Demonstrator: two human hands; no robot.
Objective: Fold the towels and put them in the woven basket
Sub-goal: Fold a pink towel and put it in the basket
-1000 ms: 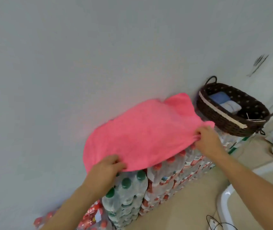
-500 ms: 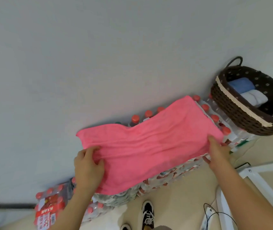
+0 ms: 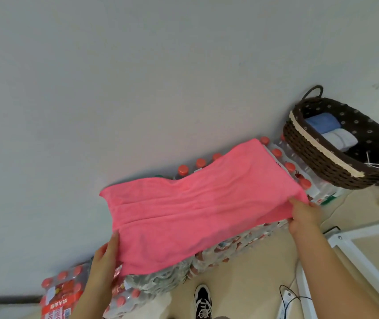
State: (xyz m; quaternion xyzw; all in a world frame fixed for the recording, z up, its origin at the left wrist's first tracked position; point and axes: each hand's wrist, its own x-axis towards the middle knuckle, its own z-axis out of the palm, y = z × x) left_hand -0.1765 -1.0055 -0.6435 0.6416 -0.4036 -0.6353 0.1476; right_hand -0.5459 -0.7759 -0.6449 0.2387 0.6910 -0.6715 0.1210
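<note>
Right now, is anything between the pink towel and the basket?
Nothing visible. Only bottle caps lie between the pink towel and the basket to its right; the basket's top is open, with room beside the blue towel and white towel.

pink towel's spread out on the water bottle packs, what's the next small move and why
Probably lift the near edge and fold it over to the far edge. The pink cloth towel lies spread open on the shrink-wrapped water bottle packs, the right hand pinches its near right corner and the left hand touches its near left edge.
</note>
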